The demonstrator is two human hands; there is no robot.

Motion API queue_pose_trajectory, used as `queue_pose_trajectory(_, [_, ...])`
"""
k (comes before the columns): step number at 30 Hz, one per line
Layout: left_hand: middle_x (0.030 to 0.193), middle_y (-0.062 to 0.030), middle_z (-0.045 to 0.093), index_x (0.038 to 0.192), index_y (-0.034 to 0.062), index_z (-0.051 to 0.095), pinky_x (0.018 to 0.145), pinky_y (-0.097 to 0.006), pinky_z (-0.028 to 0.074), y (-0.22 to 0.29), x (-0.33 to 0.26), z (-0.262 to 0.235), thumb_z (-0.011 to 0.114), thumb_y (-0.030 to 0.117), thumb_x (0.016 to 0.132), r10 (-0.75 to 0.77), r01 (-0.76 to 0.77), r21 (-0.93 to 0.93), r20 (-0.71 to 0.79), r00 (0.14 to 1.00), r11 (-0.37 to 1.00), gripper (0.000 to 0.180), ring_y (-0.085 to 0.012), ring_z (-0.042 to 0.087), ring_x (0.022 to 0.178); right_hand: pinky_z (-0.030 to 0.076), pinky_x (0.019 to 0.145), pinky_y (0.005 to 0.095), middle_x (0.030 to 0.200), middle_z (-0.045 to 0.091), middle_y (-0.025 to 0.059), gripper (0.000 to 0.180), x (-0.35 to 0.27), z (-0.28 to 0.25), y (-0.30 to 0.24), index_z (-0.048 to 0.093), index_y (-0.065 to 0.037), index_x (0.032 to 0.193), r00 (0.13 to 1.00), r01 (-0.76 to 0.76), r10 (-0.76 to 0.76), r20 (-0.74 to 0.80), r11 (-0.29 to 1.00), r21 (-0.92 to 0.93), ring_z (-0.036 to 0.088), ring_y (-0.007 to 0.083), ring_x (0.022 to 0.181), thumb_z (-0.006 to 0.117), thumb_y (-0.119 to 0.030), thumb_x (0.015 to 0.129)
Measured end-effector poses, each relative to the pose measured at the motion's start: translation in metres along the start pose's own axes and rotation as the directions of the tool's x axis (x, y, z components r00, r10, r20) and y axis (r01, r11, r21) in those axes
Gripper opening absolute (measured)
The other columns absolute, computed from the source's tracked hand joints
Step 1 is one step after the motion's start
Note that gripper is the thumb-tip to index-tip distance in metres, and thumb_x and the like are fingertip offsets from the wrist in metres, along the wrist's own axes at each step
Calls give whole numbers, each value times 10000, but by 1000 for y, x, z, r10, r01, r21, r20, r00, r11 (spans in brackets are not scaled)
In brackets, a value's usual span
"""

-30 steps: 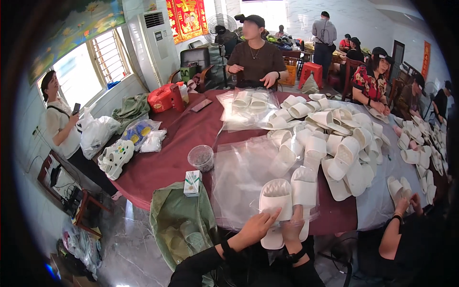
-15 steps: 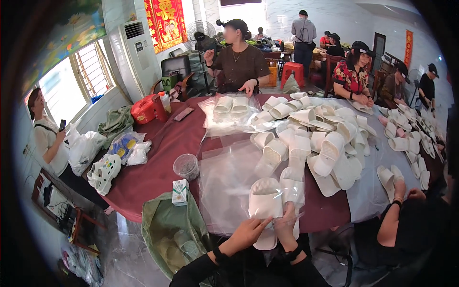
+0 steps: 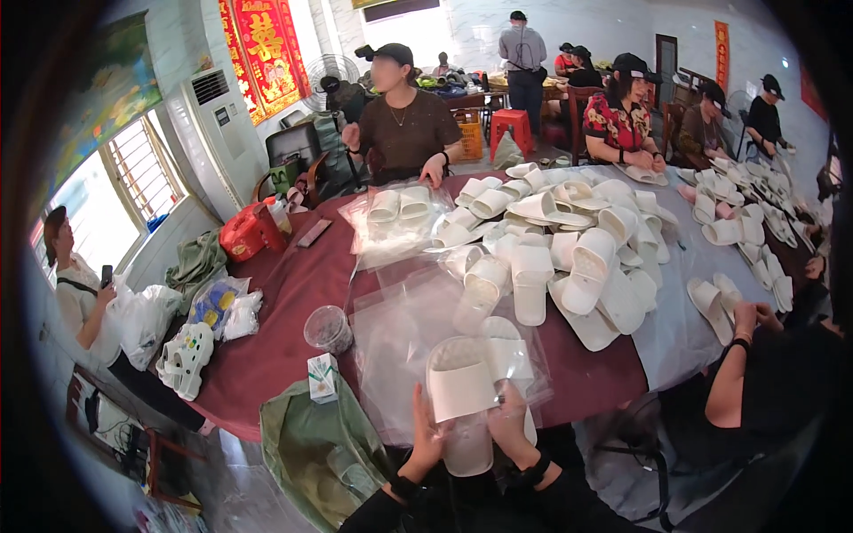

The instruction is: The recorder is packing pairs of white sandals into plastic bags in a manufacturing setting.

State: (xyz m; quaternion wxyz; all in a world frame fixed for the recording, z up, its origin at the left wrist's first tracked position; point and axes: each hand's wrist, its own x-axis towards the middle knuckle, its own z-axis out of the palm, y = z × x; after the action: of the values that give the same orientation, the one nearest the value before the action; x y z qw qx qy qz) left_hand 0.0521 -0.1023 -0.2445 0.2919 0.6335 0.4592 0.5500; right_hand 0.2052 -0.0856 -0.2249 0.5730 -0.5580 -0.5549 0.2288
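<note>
White slipper pair (image 3: 466, 386) at near bench (image 3: 284, 293) edge; left hand (image 3: 425, 435) and right hand (image 3: 508, 417) both closed on it, soles stacked, so clear bag (image 3: 391, 346) wraps them

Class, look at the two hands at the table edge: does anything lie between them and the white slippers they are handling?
Yes: a clear plastic bag covers the white slippers, so the left hand and right hand press on plastic film, not the slippers themselves.
</note>
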Motion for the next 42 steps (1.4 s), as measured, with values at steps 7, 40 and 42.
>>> queue_pose_trajectory(7, [1442,-136,306,1467,71,-42,984,-328,381,-7,-1,3,492,39,913,-129,199,-550,164,978,811,771,-225,445,1219,466,722,420,903,599,234,248,-3,15,16,550,20,1015,998,-64,63,-12,997,-53,587,405,854,558,-9,769])
queue_pose_trajectory(40, [1354,-151,418,1480,133,114,915,-303,435,-19,-13,3,430,-23,897,-246,329,-423,240,939,844,681,-188,485,1145,434,574,382,780,543,199,324,16,5,9,513,35,993,992,-35,32,-119,999,-20,548,283,624,631,-29,698])
queue_pose_trajectory(42, [1325,-147,449,1478,122,112,888,-307,455,-21,-10,1,448,-23,894,-331,392,-518,211,920,760,689,-187,520,1106,439,572,357,789,545,170,332,15,7,2,508,30,1009,996,-55,57,-68,998,32,541,242,619,648,-46,718])
